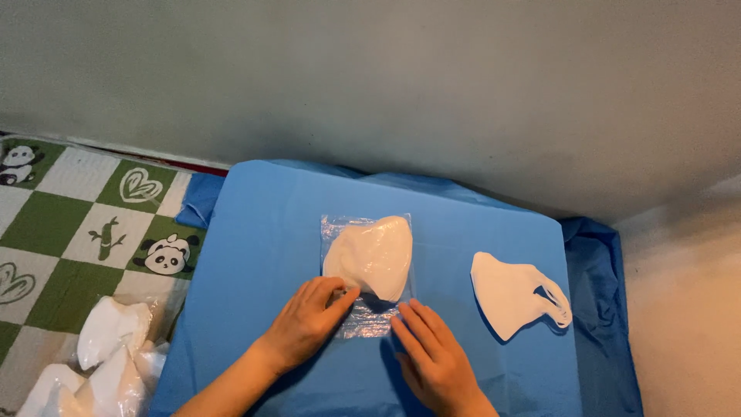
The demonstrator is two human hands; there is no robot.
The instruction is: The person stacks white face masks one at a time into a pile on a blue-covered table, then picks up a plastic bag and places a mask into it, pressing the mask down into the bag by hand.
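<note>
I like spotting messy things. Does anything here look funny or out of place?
Only a little: the white mask lies tilted inside its clear bag, under the left hand and right hand. Nothing looks spilled or torn.

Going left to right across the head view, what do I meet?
Panda-print mat → pile of bagged white masks → blue cloth → left hand → right hand → loose white mask.
</note>
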